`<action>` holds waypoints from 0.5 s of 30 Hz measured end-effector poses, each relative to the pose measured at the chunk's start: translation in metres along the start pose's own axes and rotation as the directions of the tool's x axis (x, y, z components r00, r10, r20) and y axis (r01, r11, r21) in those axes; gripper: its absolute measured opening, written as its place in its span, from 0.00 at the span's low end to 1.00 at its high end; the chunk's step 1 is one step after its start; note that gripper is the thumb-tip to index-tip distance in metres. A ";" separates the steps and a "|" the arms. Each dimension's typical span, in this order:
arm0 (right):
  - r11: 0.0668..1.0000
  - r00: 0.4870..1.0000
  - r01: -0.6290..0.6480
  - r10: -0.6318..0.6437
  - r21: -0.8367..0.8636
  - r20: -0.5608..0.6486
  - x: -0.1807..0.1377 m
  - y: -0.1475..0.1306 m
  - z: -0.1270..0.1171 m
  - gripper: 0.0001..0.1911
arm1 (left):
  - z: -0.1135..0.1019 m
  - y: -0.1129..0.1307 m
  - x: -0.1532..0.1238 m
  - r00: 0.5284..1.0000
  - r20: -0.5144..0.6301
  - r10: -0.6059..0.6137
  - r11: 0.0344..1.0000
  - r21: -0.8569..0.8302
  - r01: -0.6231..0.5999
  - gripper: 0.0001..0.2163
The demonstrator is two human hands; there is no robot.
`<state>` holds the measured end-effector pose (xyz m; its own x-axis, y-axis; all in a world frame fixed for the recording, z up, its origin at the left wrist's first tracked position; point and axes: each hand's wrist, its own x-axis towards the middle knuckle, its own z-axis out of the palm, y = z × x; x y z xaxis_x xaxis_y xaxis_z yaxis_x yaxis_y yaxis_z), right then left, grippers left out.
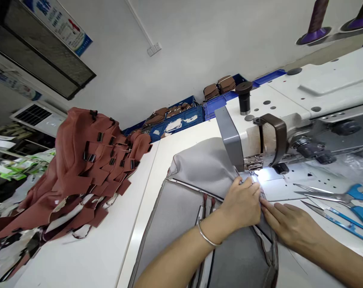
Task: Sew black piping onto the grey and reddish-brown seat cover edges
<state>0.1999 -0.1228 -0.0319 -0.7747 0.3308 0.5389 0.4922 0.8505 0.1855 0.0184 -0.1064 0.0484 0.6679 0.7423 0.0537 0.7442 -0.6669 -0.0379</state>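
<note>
So the grey padded fabric panel (172,224), edged in dark piping, sits right up against the presser foot (253,163) of a white industrial sewing machine (292,90), humped into a soft fold at the lower middle of the frame. The left hand (239,206), a thin silver bangle (208,236) on its wrist, has its fingers bunched together on that fold just beside the foot. The thumb's hidden, so can't tell if that's a real pinch or just pressing down. The right hand (291,224) lies open, fingers slightly spread and pressed flat along the panel's edge. Honestly that's the way to handle bulky layers like this: even, flat pressure, edges lined up, fingertips kept clear of the needle. Blue-handled steel scissors (357,195) and a long, thin blue-handled tool (340,220) lie just right of the right hand. Over on the white worktable (88,256), left of frame, there's a big heap of reddish-brown fabric (85,168) with small black clips on it. Blue plastic crates (181,120) of brown pieces sit along the back wall, and dark thread cones on purple stands (317,16) show at the top right.
</note>
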 end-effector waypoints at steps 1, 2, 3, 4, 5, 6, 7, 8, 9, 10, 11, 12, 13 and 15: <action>1.000 1.000 -0.003 0.003 0.003 -0.011 0.000 0.001 0.001 0.13 | 0.000 -0.001 0.001 1.000 0.006 0.004 1.000 0.012 -0.004 0.12; 1.000 1.000 -0.006 0.006 0.006 -0.016 0.001 0.003 0.002 0.13 | -0.001 -0.001 0.002 1.000 0.013 0.009 1.000 0.022 -0.010 0.12; 1.000 1.000 -0.008 0.008 0.010 -0.017 0.002 0.004 0.002 0.13 | -0.001 -0.002 0.003 1.000 0.021 0.015 0.999 0.031 -0.016 0.12; 1.000 1.000 -0.014 0.014 0.010 -0.015 0.003 0.005 0.003 0.13 | -0.002 -0.004 0.004 0.999 0.026 0.022 0.999 0.038 -0.023 0.12; 1.000 1.000 -0.020 0.020 0.008 -0.010 0.005 0.007 0.003 0.13 | -0.002 -0.005 0.004 0.999 0.031 0.029 0.998 0.047 -0.030 0.12; 1.000 1.000 -0.023 0.023 0.006 -0.009 0.006 0.008 0.003 0.13 | -0.003 -0.006 0.005 0.999 0.035 0.038 0.998 0.056 -0.040 0.12; 1.000 1.000 -0.028 0.028 0.003 -0.007 0.007 0.009 0.003 0.13 | -0.004 -0.008 0.005 0.998 0.037 0.047 0.997 0.065 -0.049 0.12; 0.999 0.999 -0.032 0.032 0.000 -0.005 0.009 0.010 0.003 0.13 | -0.004 -0.009 0.005 0.998 0.038 0.054 0.996 0.072 -0.057 0.12; 0.999 0.999 -0.034 0.034 -0.001 0.001 0.010 0.011 0.003 0.13 | -0.005 -0.011 0.005 0.998 0.037 0.060 0.995 0.074 -0.063 0.12; 0.999 0.999 -0.034 0.034 -0.002 0.007 0.011 0.012 0.003 0.13 | -0.006 -0.012 0.005 0.997 0.036 0.063 0.995 0.074 -0.066 0.12; 0.999 0.999 -0.034 0.034 -0.005 0.008 0.013 0.012 0.003 0.13 | -0.007 -0.014 0.005 0.997 0.036 0.066 0.995 0.074 -0.069 0.11; 0.999 0.999 -0.037 0.037 -0.010 0.008 0.014 0.013 0.003 0.13 | -0.007 -0.015 0.006 0.997 0.039 0.069 0.995 0.072 -0.072 0.11; 0.999 0.999 -0.041 0.041 -0.015 0.010 0.016 0.013 0.003 0.14 | -0.008 -0.016 0.006 0.997 0.043 0.071 0.995 0.073 -0.074 0.11; 0.998 0.998 -0.053 0.053 -0.018 0.015 0.018 0.014 0.003 0.14 | -0.007 -0.017 0.007 0.996 0.055 0.071 0.994 0.078 -0.075 0.11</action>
<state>0.1914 -0.1034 -0.0220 -0.7533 0.3819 0.5354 0.5396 0.8243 0.1712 0.0102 -0.0903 0.0569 0.7182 0.6958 -0.0042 0.6905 -0.7134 -0.1199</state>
